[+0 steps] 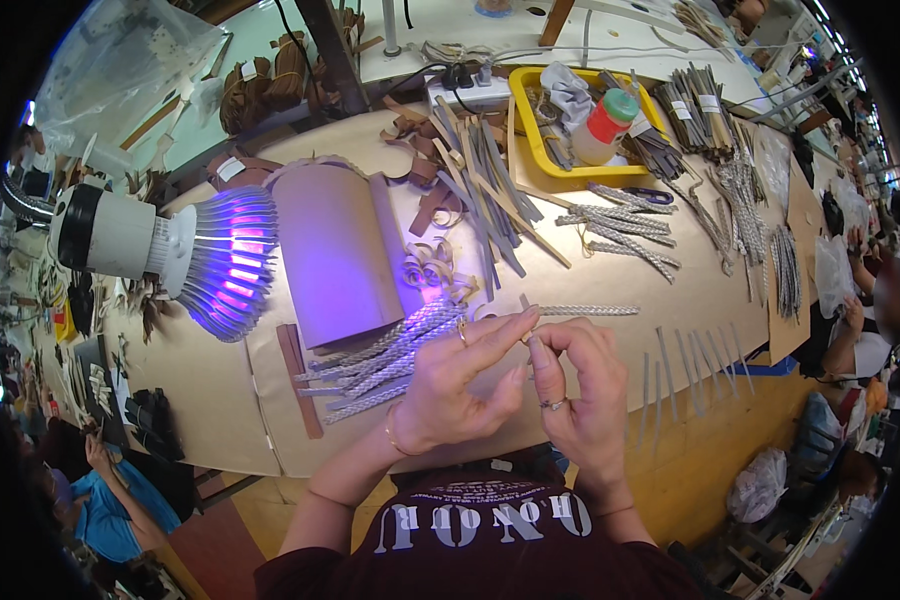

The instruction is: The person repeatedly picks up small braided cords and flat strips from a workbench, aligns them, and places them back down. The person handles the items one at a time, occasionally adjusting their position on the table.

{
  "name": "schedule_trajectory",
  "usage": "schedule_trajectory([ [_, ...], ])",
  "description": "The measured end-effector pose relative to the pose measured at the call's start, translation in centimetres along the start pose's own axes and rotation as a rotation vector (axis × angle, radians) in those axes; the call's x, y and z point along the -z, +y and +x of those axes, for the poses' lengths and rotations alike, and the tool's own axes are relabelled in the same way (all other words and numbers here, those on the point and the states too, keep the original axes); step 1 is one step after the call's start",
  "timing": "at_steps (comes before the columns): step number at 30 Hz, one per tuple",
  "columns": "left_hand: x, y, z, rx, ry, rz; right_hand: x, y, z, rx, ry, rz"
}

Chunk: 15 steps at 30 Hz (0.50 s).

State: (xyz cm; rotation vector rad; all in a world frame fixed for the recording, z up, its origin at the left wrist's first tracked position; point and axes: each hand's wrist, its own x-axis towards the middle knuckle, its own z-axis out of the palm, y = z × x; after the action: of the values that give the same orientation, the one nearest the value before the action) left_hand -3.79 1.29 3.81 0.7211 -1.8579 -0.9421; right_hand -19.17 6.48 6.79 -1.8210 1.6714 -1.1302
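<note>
In front of me my left hand (462, 385) and my right hand (582, 392) meet, thumbs and fingertips pinched close together. Between them is the end of a grey braided strap (595, 311), whose length runs out to the right past my right fingers. A short thin tip sticks up beside my left fingertips; the exact grip is partly hidden by the fingers. Left of my left hand lies a bundle of grey braided straps (370, 370). Curled beige strips (432, 265) sit just beyond that bundle.
A lamp with glowing purple light (232, 262) stands left of a curved brown panel (335, 255). Beyond are loose grey strips (485, 190) and a yellow tray (582, 172) holding a green-capped bottle (607, 128). More braids (625, 228) lie right; thin strips (700, 370) line the table's near edge.
</note>
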Motion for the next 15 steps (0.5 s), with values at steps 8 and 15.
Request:
schedule_trajectory([
  [8,0.61,-0.08,0.39,-0.017,-0.028,0.096,-0.4,0.2,0.08,0.114,0.019,-0.08],
  [15,0.29,0.03,0.22,-0.143,0.026,0.176,-0.02,-0.18,-0.17,0.018,0.003,0.035],
])
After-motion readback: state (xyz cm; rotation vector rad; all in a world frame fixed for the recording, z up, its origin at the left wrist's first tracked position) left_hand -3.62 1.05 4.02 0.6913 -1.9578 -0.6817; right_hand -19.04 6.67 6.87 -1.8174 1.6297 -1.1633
